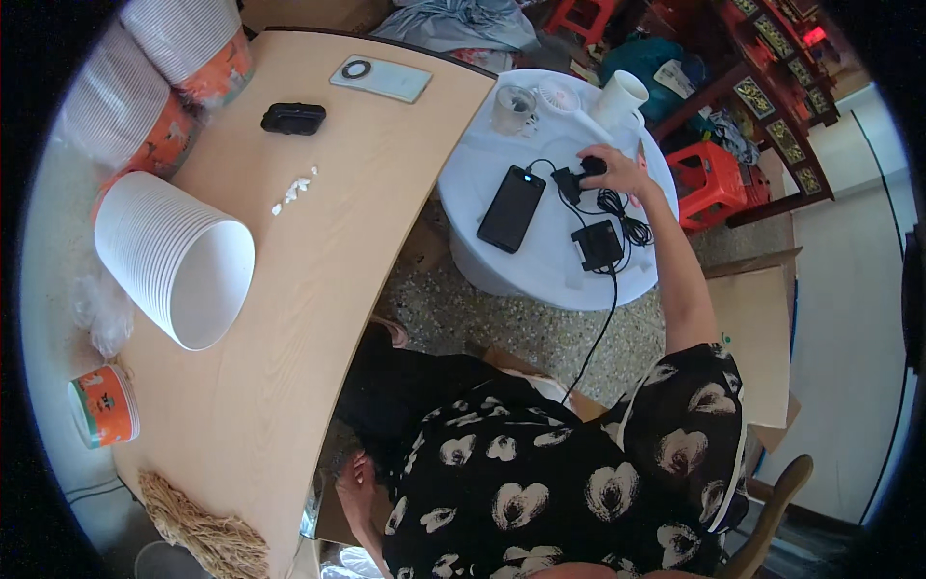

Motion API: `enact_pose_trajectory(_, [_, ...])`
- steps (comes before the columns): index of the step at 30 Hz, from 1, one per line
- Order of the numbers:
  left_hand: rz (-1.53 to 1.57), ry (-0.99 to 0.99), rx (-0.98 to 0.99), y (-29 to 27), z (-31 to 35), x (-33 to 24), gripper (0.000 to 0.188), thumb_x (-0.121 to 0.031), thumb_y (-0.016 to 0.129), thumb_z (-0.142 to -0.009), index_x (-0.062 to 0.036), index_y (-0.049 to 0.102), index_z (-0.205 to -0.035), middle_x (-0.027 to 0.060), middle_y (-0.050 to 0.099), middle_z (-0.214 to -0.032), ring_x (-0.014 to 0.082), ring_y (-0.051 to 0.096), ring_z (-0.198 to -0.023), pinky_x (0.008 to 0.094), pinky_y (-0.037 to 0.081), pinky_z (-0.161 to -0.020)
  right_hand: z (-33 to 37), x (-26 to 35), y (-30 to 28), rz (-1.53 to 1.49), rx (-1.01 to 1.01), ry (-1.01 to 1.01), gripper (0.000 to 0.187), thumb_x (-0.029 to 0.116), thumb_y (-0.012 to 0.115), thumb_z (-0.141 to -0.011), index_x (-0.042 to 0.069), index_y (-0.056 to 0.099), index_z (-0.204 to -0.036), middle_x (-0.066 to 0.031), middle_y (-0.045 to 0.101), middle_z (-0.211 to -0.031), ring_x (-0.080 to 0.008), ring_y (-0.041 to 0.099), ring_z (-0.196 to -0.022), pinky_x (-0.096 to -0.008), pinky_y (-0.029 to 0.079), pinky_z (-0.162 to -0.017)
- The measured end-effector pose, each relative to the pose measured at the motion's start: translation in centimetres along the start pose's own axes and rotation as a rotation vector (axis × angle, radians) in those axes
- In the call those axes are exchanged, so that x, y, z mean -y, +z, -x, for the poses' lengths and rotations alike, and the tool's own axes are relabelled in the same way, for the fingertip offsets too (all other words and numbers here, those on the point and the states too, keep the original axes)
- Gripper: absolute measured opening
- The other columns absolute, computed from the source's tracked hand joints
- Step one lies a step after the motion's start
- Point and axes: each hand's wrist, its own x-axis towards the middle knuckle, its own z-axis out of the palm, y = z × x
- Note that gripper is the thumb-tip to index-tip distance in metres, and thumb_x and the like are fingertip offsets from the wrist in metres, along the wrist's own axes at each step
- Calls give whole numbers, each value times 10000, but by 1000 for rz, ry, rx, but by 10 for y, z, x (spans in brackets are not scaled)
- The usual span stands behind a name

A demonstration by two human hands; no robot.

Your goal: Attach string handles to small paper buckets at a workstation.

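My right hand [617, 174] reaches over the round white table [482, 183], its fingers closed on a small black piece [592, 167] whose kind I cannot make out. Right beside that lies a black plug-like part [567, 185] on a cable. A black phone [511, 208] rests left of it, screen up, with a small light at its top end. Nearer to me are a square black adapter [598, 245] and a coiled black cable [625, 220]. Below the wooden table's edge, by my lap, hangs my left hand [357, 485], fingers loosely curled, with nothing visible in them.
The wooden table [318, 251] on my left bears stacked white paper buckets [164, 246], orange-printed bowls [106, 405], a pale phone [381, 79], a black case [293, 119] and white bits [291, 193]. A glass cup [513, 109] stands behind the cables. Red stools [709, 183] are beyond.
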Motion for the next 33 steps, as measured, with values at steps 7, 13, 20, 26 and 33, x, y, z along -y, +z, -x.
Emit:
enact_pose_trajectory(7, [17,28,57,-6,-11,-3,286,-107,615,-975,-22,633,-1247,121,711,-1093,196,681,-983,338,550,-835,19,13,20,261,-153,-66,463,18,782,-648,85,645,-1086,-163,584,-1228,-359,578,-1163,-409,473,-1020])
enact_pose_trajectory(13, [42,47,15,2,-3,19,285,-88,613,-970,-30,636,-1248,129,717,-1076,183,682,-964,325,554,-803,25,-3,26,157,-424,-89,358,-79,660,-685,45,621,-1018,-151,619,-1112,-389,610,-1043,-408,503,-886])
enact_pose_trajectory(20, [62,29,53,-2,-7,29,290,-100,617,-967,-14,633,-1244,134,724,-1067,196,688,-975,328,556,-818,45,-46,12,326,-922,207,346,-47,631,-683,69,626,-1009,-190,601,-971,-420,593,-957,-479,498,-807])
enact_pose_trajectory(26, [54,61,21,-1,-5,19,285,-90,596,-970,1,635,-1237,146,722,-1098,208,691,-996,335,558,-833,52,-75,-2,91,-769,377,560,43,744,-698,68,631,-1246,-223,665,-1082,-391,646,-1018,-437,520,-898])
enact_pose_trajectory(33, [69,22,40,0,-5,28,289,-85,614,-962,1,632,-1237,143,719,-1095,203,688,-989,331,557,-831,77,-73,-49,-430,-616,395,629,78,757,-753,-2,582,-1351,-179,707,-1137,-263,682,-1016,-360,544,-865])
